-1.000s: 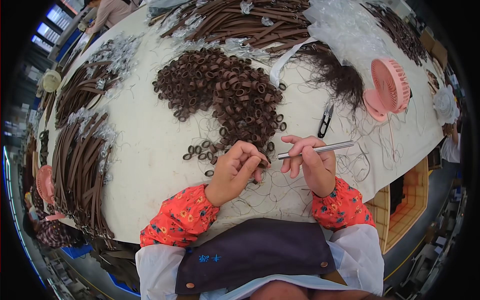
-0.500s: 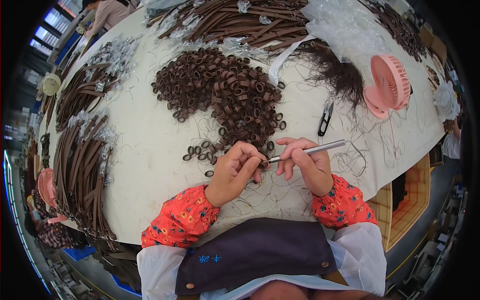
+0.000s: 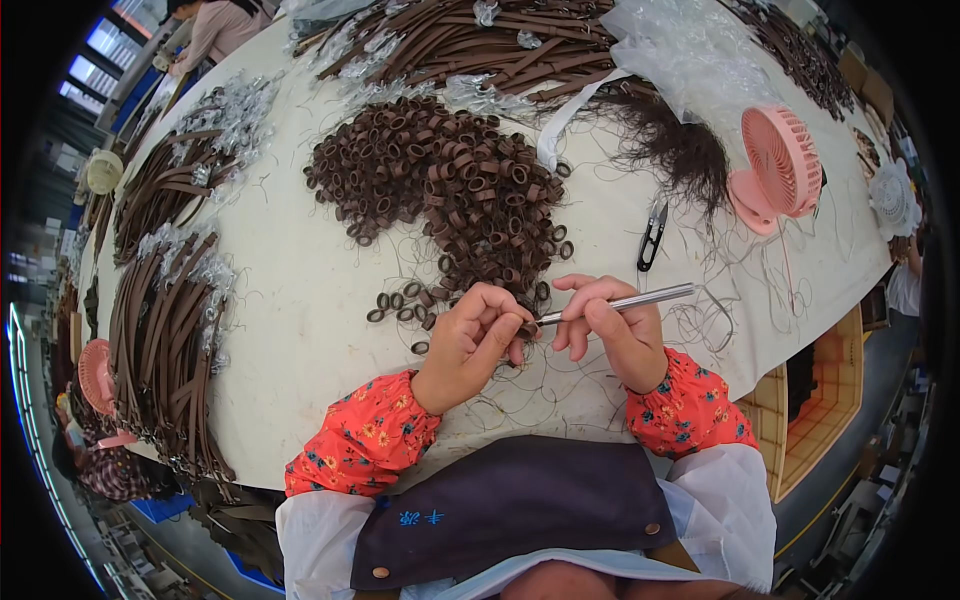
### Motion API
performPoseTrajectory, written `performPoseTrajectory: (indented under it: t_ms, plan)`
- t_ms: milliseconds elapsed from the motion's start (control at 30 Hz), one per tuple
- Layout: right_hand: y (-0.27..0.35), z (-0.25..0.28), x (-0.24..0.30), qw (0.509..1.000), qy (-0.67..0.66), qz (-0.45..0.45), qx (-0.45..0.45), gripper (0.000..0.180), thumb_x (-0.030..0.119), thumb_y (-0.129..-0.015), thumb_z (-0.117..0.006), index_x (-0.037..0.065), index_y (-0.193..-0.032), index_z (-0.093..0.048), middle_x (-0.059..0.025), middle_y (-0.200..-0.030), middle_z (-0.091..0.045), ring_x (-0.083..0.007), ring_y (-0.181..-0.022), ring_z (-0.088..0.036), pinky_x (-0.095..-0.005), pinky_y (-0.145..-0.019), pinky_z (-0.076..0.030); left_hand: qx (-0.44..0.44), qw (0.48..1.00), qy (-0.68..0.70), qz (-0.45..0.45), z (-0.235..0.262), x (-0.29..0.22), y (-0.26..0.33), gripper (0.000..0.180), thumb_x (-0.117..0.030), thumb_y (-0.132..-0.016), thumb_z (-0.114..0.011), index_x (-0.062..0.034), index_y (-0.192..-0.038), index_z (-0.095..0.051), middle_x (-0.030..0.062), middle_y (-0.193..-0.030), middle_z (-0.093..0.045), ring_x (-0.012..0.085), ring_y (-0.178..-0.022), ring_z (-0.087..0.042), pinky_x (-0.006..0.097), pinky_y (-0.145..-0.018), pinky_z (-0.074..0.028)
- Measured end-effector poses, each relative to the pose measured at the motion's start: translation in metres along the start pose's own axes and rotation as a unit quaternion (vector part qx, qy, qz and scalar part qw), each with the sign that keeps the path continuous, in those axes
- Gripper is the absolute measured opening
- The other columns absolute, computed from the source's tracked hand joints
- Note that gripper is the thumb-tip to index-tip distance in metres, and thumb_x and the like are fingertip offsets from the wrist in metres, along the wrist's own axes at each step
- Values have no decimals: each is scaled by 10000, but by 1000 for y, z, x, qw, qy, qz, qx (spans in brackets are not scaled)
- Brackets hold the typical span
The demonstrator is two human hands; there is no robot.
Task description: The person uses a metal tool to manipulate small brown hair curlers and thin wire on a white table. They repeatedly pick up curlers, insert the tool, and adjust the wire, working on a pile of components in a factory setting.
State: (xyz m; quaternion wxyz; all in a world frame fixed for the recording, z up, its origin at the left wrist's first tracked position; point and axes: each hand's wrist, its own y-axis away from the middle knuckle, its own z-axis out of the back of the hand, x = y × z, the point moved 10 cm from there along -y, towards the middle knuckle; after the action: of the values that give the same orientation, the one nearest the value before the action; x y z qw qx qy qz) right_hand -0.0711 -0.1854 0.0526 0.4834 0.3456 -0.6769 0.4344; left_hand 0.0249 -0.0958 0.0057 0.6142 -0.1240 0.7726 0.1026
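Observation:
Between thumb and forefinger of my left hand [image 3: 474, 338] is a small brown strap loop [image 3: 526, 330], mostly covered by the fingers. My right hand [image 3: 616, 328] pinches a slim silver metal tool [image 3: 652, 297], held like a pen, its tip touching the loop. What sort of tip it has is too small to tell. Just beyond the hands rises a big pile of brown strap loops [image 3: 470, 185], with a few loose loops [image 3: 398, 300] lying left of my fingers.
Black-handled thread snips [image 3: 652, 238] lie right of the pile, near a pink fan [image 3: 775, 170] and a tangle of dark threads [image 3: 675, 145]. Bundles of brown straps [image 3: 165, 350] line the table's left side; more straps [image 3: 480, 45] and clear plastic [image 3: 690, 60] lie at the back.
The view has shifted very slightly. Both hands keep the same hold, with the tool's tip still at the loop.

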Motion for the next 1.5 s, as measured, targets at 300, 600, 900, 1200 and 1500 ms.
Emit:
performPoseTrajectory:
  t_ms: [300, 600, 900, 1200, 1500]
  plan:
    - [-2, -19, 26, 907, 388, 163, -28, 365, 51, -698, -718, 111, -1033, -587, -9, -823, -619, -216, -778, -590, -348, -748, -430, -7, 1000, -9, -4, -2, 3, 0, 144, -59, -957, -493, 14, -1081, -480, 97, -972, -647, 93, -724, -604, 211, -644, -491]
    - [0, -14, 35, 898, 388, 200, -49, 340, 16, -675, -711, 107, -982, -595, -20, -806, -614, -227, -729, -589, -344, -696, -436, 29, 996, 19, 80, 1, 9, -3, 142, -66, -917, -586, 19, -1027, -614, 72, -917, -657, 83, -745, -607, 219, -667, -503]
    - [1, -22, 33, 900, 384, 203, -19, 326, 23, -698, -705, 103, -994, -594, -36, -826, -622, -243, -754, -596, -353, -741, -449, 32, 997, 48, 41, -8, 5, -1, 107, -83, -970, -477, -9, -1045, -491, 58, -906, -626, 73, -721, -573, 214, -620, -474]
    - [1, 8, 0, 999, 19, 5, -44, 234, 197, -990, -431, 7, -1013, -565, -18, -666, -604, -128, -733, -632, -392, -1078, -265, -7, 1000, 10, 18, 2, 4, -1, 88, -83, -983, -431, -18, -1037, -455, 73, -904, -628, 60, -665, -546, 190, -605, -459]
    - [1, -1, -2, 1000, 14, -17, -7, 214, 192, -983, -448, 17, -1003, -568, -3, -658, -580, -117, -683, -609, -403, -1075, -270, -5, 1000, 3, 26, 1, 5, -1, 93, -93, -983, -443, -20, -1038, -460, 72, -899, -629, 59, -658, -551, 189, -594, -459]
